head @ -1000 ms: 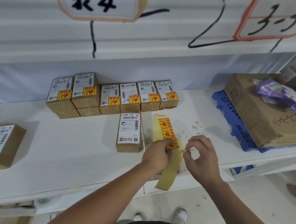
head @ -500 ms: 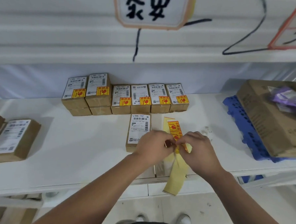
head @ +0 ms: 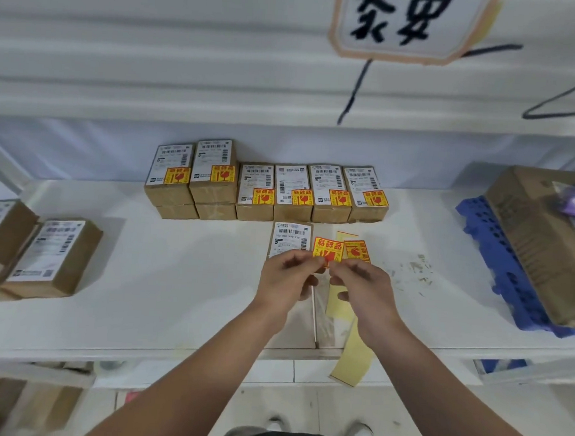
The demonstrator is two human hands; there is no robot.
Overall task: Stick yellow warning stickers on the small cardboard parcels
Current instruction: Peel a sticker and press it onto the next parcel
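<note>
My left hand [head: 286, 277] and my right hand [head: 364, 285] together pinch one peeled yellow warning sticker [head: 327, 250] by its lower edge, held up over the shelf. Just left of the sticker lies a small cardboard parcel [head: 290, 238] with a white label and no sticker, half hidden by my left hand. The sticker strip [head: 357, 250] lies to the right with a sticker on it; its bare yellow backing [head: 352, 361] hangs over the shelf edge. Behind stands a row of several stickered parcels [head: 294, 193].
Unstickered labelled parcels [head: 51, 255] sit at the left end of the white shelf [head: 176, 278]. A big cardboard box [head: 541, 238] rests on a blue plastic pallet [head: 497, 262] at the right. Paper scraps [head: 416, 271] lie beside the strip. An upper shelf runs overhead.
My hands came together over the strip and lifted one sticker off it; it is now held free beside the front parcel. The view shifted left.
</note>
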